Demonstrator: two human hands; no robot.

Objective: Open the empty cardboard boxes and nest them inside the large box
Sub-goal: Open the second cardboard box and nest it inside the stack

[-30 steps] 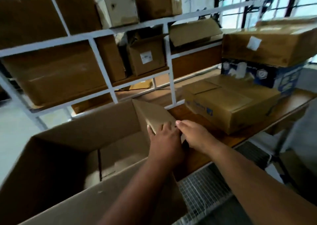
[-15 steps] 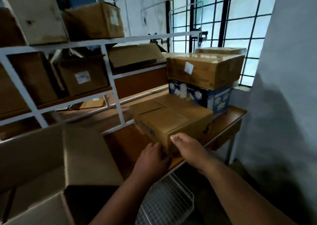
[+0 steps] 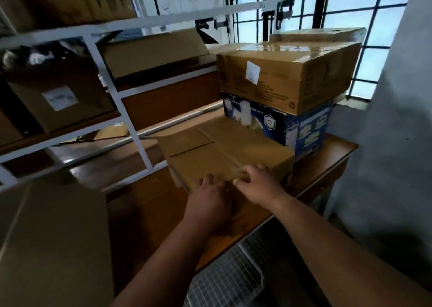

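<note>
A closed brown cardboard box point(image 3: 224, 147) lies on the wooden table point(image 3: 327, 159) in front of me, its top flaps shut along a middle seam. My left hand point(image 3: 210, 201) rests against its near side, fingers spread. My right hand point(image 3: 259, 182) lies on the near top edge with its fingers at the seam. Whether either hand grips the box is unclear. A flap of the large open box point(image 3: 53, 236) fills the lower left.
A taped brown box point(image 3: 287, 77) sits on a blue printed box point(image 3: 301, 129) behind the closed one. White shelf rails point(image 3: 131, 119) with more cartons stand on the left. A wire grid point(image 3: 224, 281) lies below the table edge. A grey wall point(image 3: 395, 143) is on the right.
My view swung right, away from the large open box. Both hands left its flap and moved onto the near edge of the closed brown box.
</note>
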